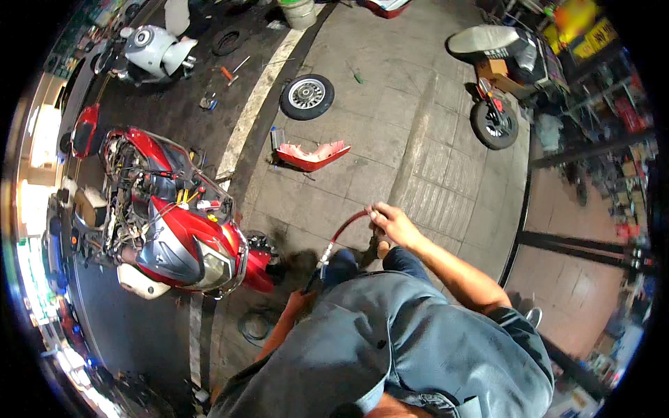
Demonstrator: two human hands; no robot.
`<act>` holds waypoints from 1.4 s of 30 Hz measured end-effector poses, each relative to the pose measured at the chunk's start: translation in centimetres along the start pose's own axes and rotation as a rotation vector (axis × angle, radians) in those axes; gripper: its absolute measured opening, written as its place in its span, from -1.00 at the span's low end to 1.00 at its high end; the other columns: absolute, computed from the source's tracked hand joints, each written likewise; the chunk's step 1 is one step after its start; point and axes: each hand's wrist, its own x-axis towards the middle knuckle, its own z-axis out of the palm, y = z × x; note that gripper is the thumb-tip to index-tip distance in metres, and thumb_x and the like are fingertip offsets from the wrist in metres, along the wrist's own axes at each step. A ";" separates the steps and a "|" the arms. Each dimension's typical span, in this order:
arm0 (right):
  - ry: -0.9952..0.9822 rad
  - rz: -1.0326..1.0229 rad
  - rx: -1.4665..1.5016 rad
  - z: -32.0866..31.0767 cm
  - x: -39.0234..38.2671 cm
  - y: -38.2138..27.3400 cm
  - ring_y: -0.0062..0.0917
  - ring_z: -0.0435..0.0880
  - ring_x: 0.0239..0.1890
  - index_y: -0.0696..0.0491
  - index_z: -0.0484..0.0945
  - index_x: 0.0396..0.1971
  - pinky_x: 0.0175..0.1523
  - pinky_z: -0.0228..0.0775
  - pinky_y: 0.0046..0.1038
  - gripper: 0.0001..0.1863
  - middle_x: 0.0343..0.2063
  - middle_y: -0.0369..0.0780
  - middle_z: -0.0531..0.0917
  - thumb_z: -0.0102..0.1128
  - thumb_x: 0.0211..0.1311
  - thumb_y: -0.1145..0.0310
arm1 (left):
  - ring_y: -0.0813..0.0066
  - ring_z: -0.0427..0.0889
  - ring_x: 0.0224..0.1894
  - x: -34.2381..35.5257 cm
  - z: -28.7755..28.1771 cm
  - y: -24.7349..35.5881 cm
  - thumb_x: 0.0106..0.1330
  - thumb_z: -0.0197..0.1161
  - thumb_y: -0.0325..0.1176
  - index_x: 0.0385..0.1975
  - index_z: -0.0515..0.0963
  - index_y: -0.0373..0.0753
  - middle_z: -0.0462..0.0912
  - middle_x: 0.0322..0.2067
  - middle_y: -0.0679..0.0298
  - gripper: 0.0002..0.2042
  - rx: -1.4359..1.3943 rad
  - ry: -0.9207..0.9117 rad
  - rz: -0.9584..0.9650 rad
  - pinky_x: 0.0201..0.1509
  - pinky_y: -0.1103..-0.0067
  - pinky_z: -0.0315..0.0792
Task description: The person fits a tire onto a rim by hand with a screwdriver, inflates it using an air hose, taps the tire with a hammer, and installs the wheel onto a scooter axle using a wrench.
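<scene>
I hold a curved red hose [348,226] across the front of my body. My right hand [387,223] pinches its upper end. The hose runs down to a silver metal fitting [325,254], which joins a dark handle or tool [315,277]. My left hand [301,301] is wrapped round that dark piece near my waist, its fingers partly hidden. To the left stands a red and silver scooter [167,233] with its body panels partly off and wiring exposed.
A red panel [313,159] and a loose wheel [306,97] lie on the pavement ahead. A silver scooter [157,52] stands on the road. Another scooter [491,52] stands right, beside a shop doorway [578,244]. A coiled hose [251,324] lies by my left side.
</scene>
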 end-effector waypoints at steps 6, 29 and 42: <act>-0.098 -0.417 -0.434 -3.8 15.3 -8.5 -0.19 0.67 -0.19 0.06 0.54 -0.12 -0.11 0.46 -0.19 -0.68 -0.30 -0.05 0.67 0.01 0.35 0.14 | 0.54 0.44 -0.67 3.9 2.6 5.0 0.27 0.28 -0.02 -0.28 0.61 -0.21 0.49 -0.68 0.31 -0.67 -0.241 0.083 -0.062 -0.61 0.48 0.27; -0.508 -0.086 -0.081 -22.9 59.8 -19.2 -0.51 0.62 -0.41 0.15 0.46 -0.27 -0.24 0.44 -0.41 -0.72 -0.48 -0.19 0.62 0.26 0.16 0.27 | 0.68 0.33 -0.73 27.2 3.1 42.7 0.20 0.31 -0.13 -0.39 0.61 -0.21 0.42 -0.72 0.47 -0.75 -0.633 0.545 -0.418 -0.68 0.61 0.20; -1.174 -0.271 -0.545 -24.1 73.6 -20.7 -0.14 0.63 -0.22 0.10 0.47 -0.21 -0.16 0.43 -0.17 -0.62 -0.32 -0.03 0.63 0.26 0.07 0.15 | 0.41 0.59 -0.57 36.3 22.5 67.8 0.19 0.29 -0.05 -0.35 0.65 -0.18 0.62 -0.61 0.24 -0.70 -0.955 0.509 -0.587 -0.50 0.41 0.38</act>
